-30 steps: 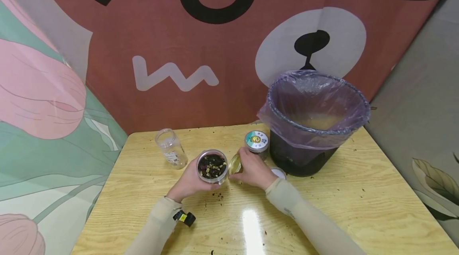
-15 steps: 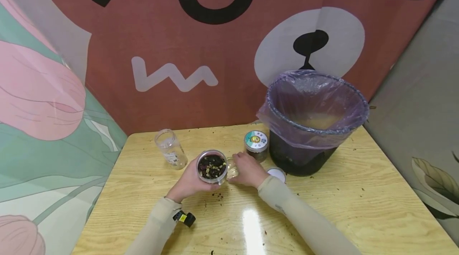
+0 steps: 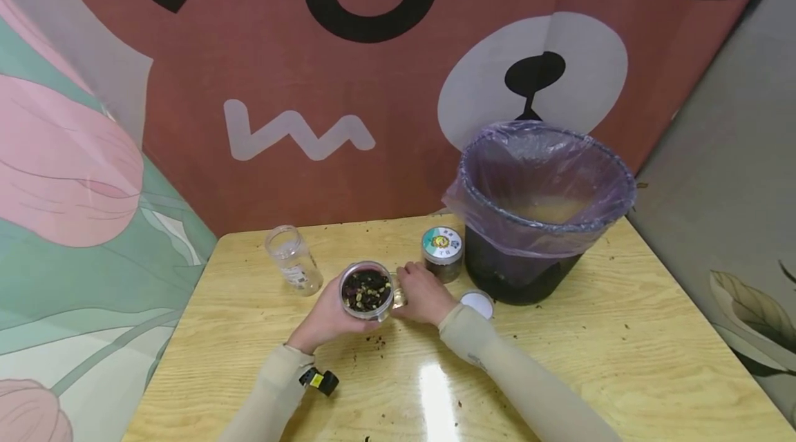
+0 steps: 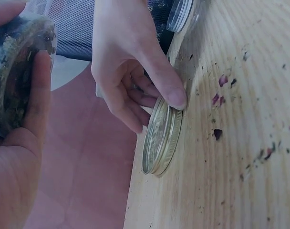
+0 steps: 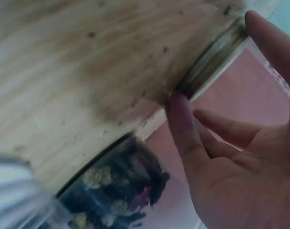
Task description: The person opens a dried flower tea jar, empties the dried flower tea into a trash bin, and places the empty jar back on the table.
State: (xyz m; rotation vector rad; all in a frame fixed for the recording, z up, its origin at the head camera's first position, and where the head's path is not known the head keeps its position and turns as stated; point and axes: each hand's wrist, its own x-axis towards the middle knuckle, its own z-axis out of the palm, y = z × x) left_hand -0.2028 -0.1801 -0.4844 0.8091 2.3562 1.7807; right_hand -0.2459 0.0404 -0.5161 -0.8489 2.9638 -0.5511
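Observation:
My left hand (image 3: 329, 321) holds an open clear jar (image 3: 390, 304), filled with dark dried flower tea with yellow bits. To its right, my right hand (image 3: 425, 295) pinches a gold screw lid (image 3: 400, 290) by its rim. In the left wrist view the gold lid (image 4: 163, 138) is at the wooden tabletop, with the thumb on its edge and the other fingers behind. The right wrist view has thumb and forefinger at opposite sides of the lid (image 5: 214, 59); the tea-filled jar (image 5: 121, 186) appears below, partly cut off.
An uncapped clear jar (image 3: 295, 262) stands at the back left. A lidded jar with a printed top (image 3: 442, 243) stands behind my right hand, beside a black bin (image 3: 516, 276) with a purple liner. A white disc (image 3: 477, 304) lies near my right wrist. Tea crumbs dot the table (image 3: 560, 373).
My right hand has brought the gold lid from a tilted stance down to the table, slightly left, close to the held jar. The left hand stays almost still.

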